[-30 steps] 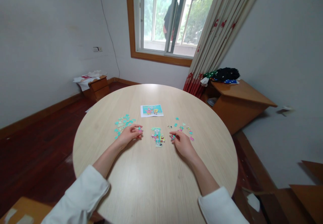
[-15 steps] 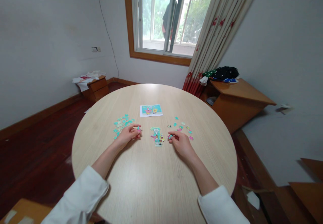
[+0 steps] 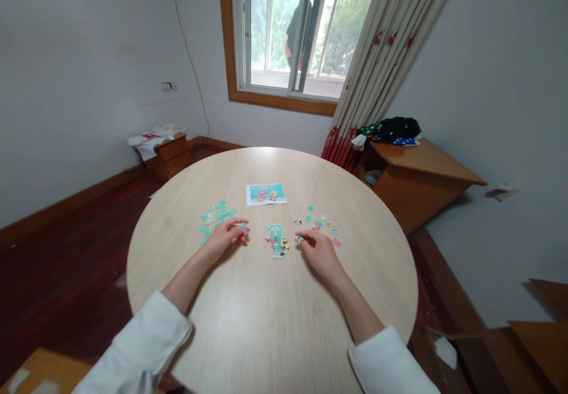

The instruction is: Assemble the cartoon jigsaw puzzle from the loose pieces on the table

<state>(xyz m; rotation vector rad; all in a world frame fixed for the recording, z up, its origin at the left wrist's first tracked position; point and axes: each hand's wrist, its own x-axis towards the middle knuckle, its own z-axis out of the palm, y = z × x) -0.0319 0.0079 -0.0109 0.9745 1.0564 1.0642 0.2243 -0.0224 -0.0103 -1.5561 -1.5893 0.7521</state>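
Observation:
A partly joined puzzle strip [image 3: 276, 238] lies in the middle of the round wooden table [image 3: 266, 323]. My left hand [image 3: 227, 237] rests left of it, fingers pinched on a small teal and pink puzzle piece [image 3: 243, 226]. Just right of the strip, my right hand [image 3: 318, 251] pinches another small piece [image 3: 300, 240] at its fingertips. Loose teal pieces [image 3: 213, 216] lie beyond my left hand. More loose pieces [image 3: 320, 225], teal and pink, lie beyond my right hand.
A printed reference picture [image 3: 266, 193] lies farther back on the table. A wooden cabinet [image 3: 417, 175] with dark clothes on it stands at the right by a curtain [image 3: 377, 57]. A small wooden box [image 3: 171, 151] with papers sits on the floor at left.
My right hand has slid slightly left, closer to the joined strip. My left hand has hardly moved.

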